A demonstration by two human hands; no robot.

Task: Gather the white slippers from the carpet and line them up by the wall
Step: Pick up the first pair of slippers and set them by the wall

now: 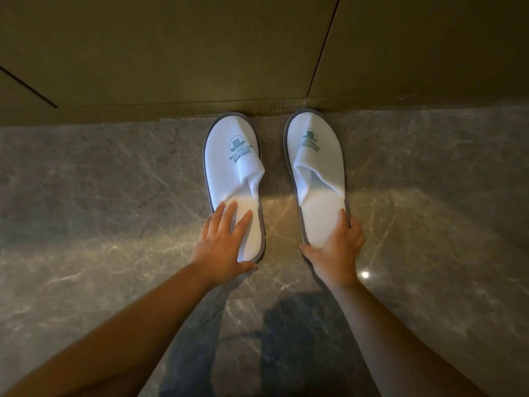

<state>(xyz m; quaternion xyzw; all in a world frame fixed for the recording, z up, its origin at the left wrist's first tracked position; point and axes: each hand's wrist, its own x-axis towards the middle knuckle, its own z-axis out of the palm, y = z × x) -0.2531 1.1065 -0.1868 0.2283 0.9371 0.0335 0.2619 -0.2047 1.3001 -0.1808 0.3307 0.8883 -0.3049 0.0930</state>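
Here both slippers (315, 173) touch the wall (200, 53); left hand (220, 247) flat, right hand (337, 250) clasping one heel.

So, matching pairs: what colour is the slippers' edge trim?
Grey trim around both white slippers, head view.

The wall (200, 53) blocked the way just beyond the toes of both slippers. Out from the wall, bare marble floor (114, 181) lay open to either side, and a narrow clear strip ran between the left slipper (232, 164) and right slipper (317, 167).
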